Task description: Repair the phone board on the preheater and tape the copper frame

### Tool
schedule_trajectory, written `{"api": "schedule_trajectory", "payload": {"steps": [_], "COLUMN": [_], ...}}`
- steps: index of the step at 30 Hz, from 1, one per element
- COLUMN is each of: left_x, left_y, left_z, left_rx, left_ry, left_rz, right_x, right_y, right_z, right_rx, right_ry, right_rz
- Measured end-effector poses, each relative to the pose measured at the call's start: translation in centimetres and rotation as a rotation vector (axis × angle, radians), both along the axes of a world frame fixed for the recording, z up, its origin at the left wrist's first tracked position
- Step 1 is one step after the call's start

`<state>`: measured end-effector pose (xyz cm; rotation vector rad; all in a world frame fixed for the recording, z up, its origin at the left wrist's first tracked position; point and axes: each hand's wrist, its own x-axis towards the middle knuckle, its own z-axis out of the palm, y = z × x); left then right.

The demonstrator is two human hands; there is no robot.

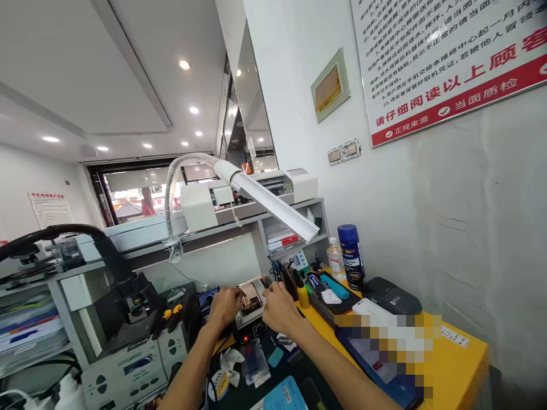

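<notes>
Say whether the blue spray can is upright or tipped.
Upright: the blue can stands with its cap at the top, beside a clear bottle.

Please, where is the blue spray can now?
In the head view, the blue spray can stands right of center, against the wall, beside the clear bottle and behind the black case.

Pale walls [405,199] rise beside a white ceiling [106,51] dotted with lit round lights [184,65]; a window [137,193] opens at the back left, a grey shelf unit [222,225] runs behind the yellow table [453,364], and a red-and-white sign [448,62] hangs above a wall switch [343,152]
</notes>
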<state>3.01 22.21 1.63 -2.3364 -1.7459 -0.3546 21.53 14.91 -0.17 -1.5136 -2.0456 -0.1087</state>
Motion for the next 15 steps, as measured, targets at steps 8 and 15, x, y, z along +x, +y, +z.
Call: {"api": "schedule_trajectory", "payload": {"steps": [8, 15], "left_x": [-0.3, -0.3], "left_y": [0.3, 0.3], "left_z": [-0.1, -0.3], "left_rx": [0.014, -0.011], "left_ry": [-0.021, -0.042], "left_rz": [-0.044, -0.047], "right_x": [0.9, 0.7], "right_y": [-0.9, -1.3], "right_z": [-1.1, -0.9], "right_rx": [-0.036, -0.097], "right_ry": [0.045, 0.049], "right_rz": [0.009, 0.02]}}
